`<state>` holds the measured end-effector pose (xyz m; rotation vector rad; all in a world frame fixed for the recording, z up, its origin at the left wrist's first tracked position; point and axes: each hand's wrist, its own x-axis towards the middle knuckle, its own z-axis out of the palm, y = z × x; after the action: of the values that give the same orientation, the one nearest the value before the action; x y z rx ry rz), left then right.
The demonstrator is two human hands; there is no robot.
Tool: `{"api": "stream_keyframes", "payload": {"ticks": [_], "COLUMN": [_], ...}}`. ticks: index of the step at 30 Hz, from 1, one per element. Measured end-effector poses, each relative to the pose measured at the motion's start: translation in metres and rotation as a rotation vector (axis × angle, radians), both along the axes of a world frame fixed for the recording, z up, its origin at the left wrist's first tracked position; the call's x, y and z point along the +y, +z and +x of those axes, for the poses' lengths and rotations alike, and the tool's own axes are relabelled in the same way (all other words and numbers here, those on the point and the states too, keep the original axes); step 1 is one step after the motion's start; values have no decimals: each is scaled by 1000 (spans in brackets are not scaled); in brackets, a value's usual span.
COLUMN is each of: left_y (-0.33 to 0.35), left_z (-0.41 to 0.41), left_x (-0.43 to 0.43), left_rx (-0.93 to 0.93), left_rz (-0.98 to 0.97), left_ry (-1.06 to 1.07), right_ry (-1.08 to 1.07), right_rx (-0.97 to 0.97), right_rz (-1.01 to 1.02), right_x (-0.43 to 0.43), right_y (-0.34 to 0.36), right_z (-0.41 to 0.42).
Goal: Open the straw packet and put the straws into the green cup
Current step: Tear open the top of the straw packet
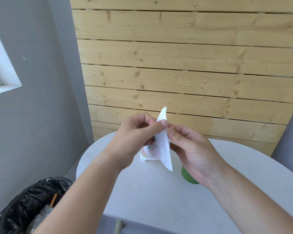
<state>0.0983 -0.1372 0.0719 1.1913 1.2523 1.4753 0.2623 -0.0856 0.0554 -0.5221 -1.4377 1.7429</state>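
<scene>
Packet (161, 146) held above bench (159, 200), long axis near upright, between hands: left hand (134, 139) and right hand (191, 149) pinch upper edge. Cup (187, 176) below right hand.

White packet (161, 149), green cup (187, 176), black bag (29, 200).

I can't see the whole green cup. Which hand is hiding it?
The right hand covers part of the green cup; the left hand is clear of it.
</scene>
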Motion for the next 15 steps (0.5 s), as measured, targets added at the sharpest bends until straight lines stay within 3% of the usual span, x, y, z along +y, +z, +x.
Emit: {"api": "stream_keyframes", "payload": {"ticks": [15], "left_y": [3], "left_z": [-2], "left_x": [-4], "left_rx": [124], "left_rz": [-14], "left_ry": [32], "right_ry": [-223], "right_rx": [-144], "right_rz": [217], "right_x": [-5], "right_y": [-4], "right_z": [-6]}}
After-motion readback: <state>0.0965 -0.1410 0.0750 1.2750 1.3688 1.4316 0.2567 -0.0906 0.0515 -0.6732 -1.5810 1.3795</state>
